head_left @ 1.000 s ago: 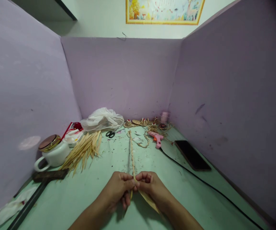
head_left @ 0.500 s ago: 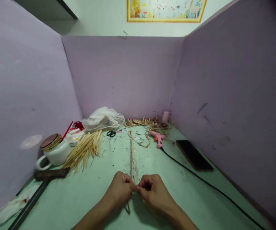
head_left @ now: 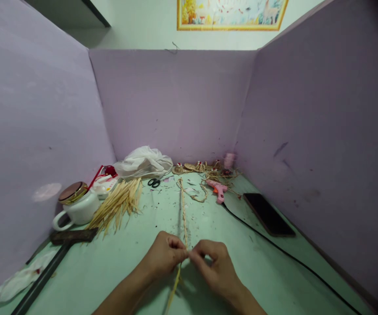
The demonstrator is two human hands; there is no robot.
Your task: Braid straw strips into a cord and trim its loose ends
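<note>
A long braided straw cord runs from the back of the green table toward me. My left hand and my right hand meet at its near end, both pinched closed on the cord's loose strands. A pale straw strip hangs down below my left hand. A bundle of loose straw strips lies to the left of the cord.
White mug with a gold lid and a dark bar sit at left. A white plastic bag, scissors, a pink glue gun with its black cable, and a phone lie behind. Purple partitions enclose the table.
The wide straw strip seen under my right hand a second ago is gone from view. My hands have shifted slightly right and stay pinched on the cord's end.
</note>
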